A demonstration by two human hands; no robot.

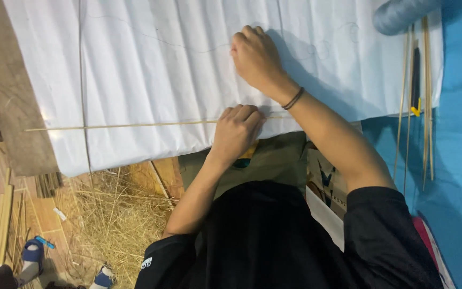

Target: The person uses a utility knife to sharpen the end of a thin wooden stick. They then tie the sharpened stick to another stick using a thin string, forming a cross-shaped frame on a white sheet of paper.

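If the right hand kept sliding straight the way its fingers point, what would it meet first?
The right hand points up-left across the white paper sheet. Only bare paper and a faint thin thread lie ahead; otherwise the way looks free to the frame's edge.

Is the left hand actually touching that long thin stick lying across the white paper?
Touching. The head view shows the left hand closed over the thin bamboo stick, pressing its end onto the white paper.
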